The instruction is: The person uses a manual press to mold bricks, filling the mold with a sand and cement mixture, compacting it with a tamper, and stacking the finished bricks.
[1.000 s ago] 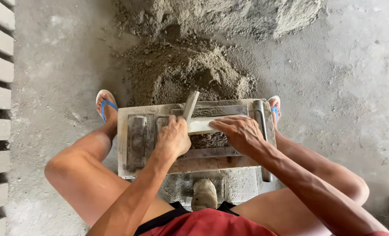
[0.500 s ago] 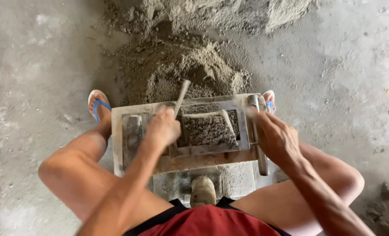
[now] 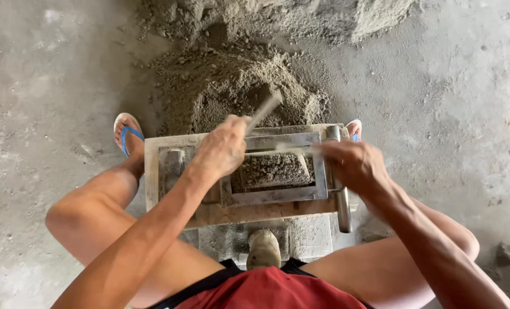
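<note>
Nearest the camera are red shorts (image 3: 266,292) and bare knees, with a small grey block (image 3: 265,248) between them. Beyond it, a metal mould (image 3: 272,191) sits on a wooden board (image 3: 152,171), filled with dark, damp mix (image 3: 271,170). The left hand (image 3: 223,150) is closed around a metal tool (image 3: 265,110), which slants up over the mould's far edge. The right hand (image 3: 353,166) grips a flat bar (image 3: 289,149) lying across the mould's top. Blue sandals (image 3: 126,133) flank the board. Farthest lies a sand heap (image 3: 232,86) on concrete.
</note>
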